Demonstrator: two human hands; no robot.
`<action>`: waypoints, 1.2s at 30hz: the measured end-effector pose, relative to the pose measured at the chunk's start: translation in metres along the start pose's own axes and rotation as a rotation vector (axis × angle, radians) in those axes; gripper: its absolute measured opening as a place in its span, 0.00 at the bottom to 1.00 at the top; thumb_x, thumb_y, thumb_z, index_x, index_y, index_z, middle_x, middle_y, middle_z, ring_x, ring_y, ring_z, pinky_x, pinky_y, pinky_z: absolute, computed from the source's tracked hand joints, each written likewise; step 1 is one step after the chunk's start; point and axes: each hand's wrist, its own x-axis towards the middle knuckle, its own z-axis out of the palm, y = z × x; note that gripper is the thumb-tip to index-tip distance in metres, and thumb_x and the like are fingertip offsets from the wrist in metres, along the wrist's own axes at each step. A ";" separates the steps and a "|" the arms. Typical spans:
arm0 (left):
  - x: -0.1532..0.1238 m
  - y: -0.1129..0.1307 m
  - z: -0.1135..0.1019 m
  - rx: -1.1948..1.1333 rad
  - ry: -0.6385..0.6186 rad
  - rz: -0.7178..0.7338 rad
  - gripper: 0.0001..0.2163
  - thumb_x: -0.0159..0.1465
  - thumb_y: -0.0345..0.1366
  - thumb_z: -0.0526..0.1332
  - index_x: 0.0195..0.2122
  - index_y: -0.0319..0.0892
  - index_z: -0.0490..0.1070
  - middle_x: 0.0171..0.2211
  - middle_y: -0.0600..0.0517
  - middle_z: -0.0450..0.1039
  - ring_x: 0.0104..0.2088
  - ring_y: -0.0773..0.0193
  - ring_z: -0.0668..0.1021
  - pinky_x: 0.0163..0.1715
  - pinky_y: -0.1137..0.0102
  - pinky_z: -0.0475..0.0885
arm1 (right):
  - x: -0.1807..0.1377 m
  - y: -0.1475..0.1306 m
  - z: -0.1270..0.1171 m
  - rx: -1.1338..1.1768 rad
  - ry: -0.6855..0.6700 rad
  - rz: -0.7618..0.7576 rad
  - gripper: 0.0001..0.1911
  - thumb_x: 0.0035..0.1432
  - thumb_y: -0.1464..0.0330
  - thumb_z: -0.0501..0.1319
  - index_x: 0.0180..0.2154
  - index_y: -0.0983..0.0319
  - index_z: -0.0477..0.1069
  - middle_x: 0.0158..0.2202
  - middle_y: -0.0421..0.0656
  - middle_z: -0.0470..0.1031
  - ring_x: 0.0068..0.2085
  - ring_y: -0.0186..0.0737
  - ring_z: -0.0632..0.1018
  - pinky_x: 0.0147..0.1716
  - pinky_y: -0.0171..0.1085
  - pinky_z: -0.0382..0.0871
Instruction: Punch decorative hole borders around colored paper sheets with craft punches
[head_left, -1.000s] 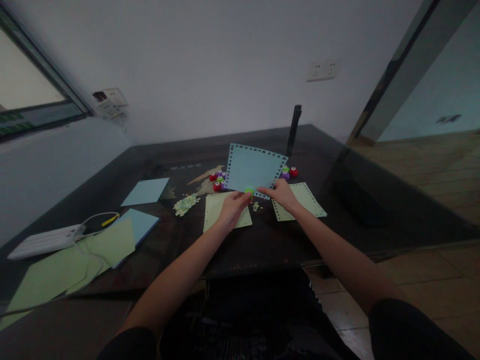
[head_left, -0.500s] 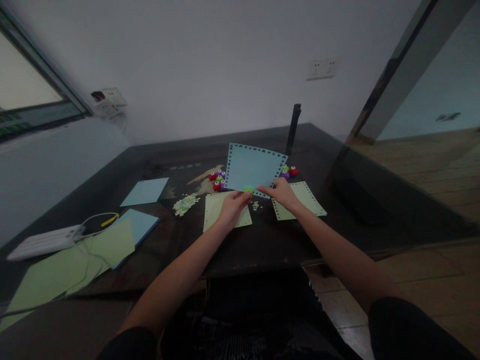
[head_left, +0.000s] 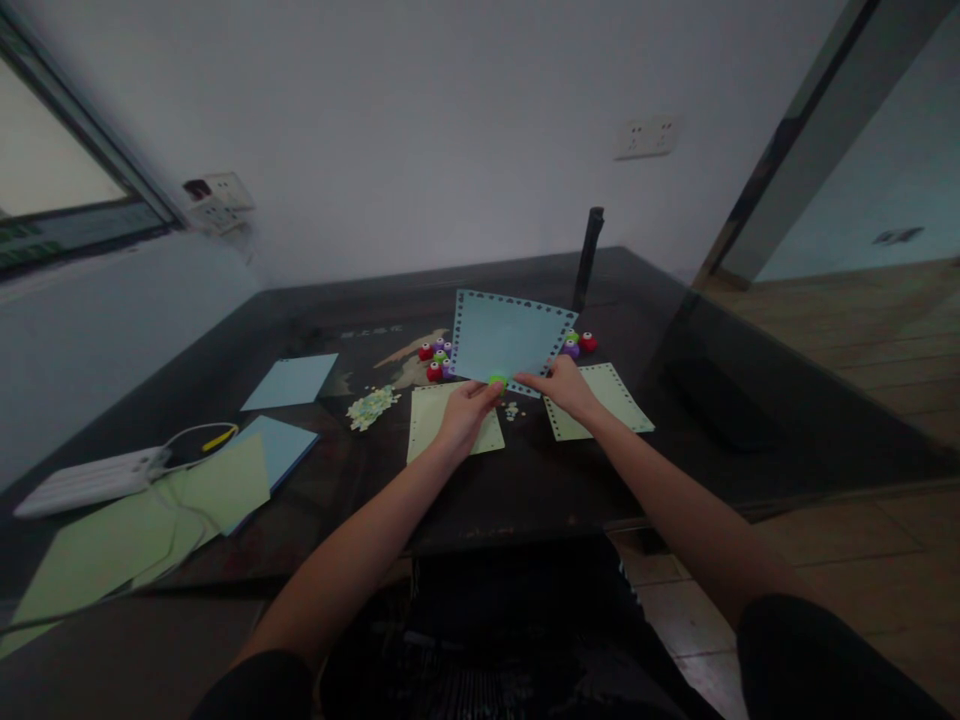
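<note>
A light blue paper sheet with small shapes punched along its border is held tilted up above the dark table. My left hand is closed on a small green punch clamped at the sheet's lower edge. My right hand pinches that same lower edge just to the right of the punch. Under my hands lie two pale green sheets, one beneath the left hand and one with a punched border to the right. Tiny paper cut-outs lie between them.
Red, purple and green punches cluster behind the sheet on the left and right. A heap of paper bits, blue sheets, green sheets, a white power strip and a dark upright post are also there.
</note>
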 end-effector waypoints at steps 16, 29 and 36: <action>-0.001 0.002 0.001 0.049 0.009 0.051 0.12 0.50 0.36 0.68 0.34 0.37 0.75 0.37 0.45 0.77 0.37 0.63 0.77 0.45 0.65 0.68 | -0.001 -0.002 0.000 -0.041 -0.008 -0.015 0.13 0.48 0.62 0.65 0.32 0.64 0.74 0.34 0.48 0.78 0.36 0.45 0.77 0.40 0.45 0.71; -0.003 0.002 0.003 0.029 0.018 0.088 0.14 0.49 0.37 0.69 0.34 0.35 0.75 0.36 0.44 0.78 0.38 0.60 0.78 0.46 0.64 0.68 | -0.003 -0.008 0.000 -0.045 -0.017 0.007 0.13 0.47 0.61 0.64 0.29 0.66 0.74 0.30 0.47 0.77 0.32 0.43 0.76 0.35 0.41 0.70; -0.001 -0.003 0.003 0.031 0.043 0.126 0.15 0.48 0.38 0.70 0.34 0.34 0.76 0.34 0.44 0.78 0.35 0.60 0.79 0.44 0.63 0.69 | -0.003 -0.009 0.000 -0.057 -0.012 -0.016 0.15 0.46 0.59 0.64 0.30 0.65 0.74 0.31 0.48 0.77 0.33 0.45 0.76 0.35 0.41 0.70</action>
